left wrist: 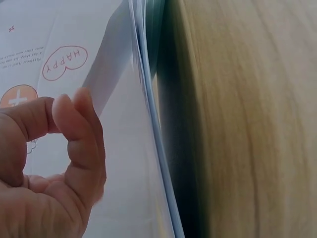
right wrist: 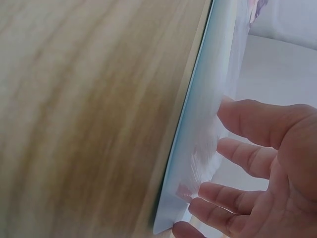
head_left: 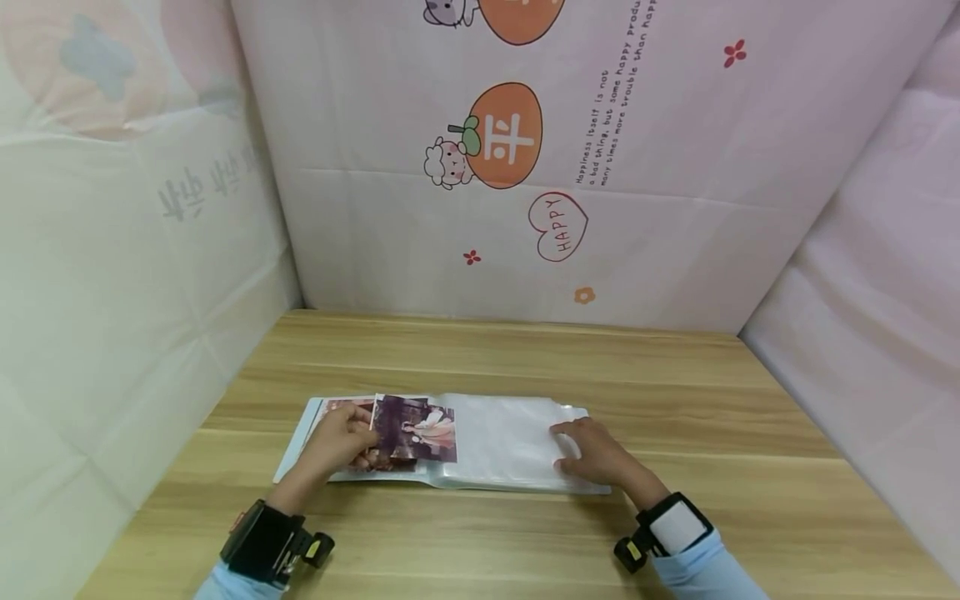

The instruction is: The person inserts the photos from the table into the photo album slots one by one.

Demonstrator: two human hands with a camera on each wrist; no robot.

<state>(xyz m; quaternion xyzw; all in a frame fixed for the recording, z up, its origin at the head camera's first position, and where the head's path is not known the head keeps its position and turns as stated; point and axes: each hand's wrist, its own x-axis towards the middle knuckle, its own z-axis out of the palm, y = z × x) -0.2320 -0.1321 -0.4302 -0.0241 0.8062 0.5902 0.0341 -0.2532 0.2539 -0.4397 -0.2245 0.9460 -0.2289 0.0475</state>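
i see my left hand at about 8 o'clock on the wooden table, fingers curled and pinching a photo at its left edge over the left page of the open album. the album lies flat near the table's front middle. at 4 o'clock my right hand rests on the clear right page, fingers slightly spread and straight.
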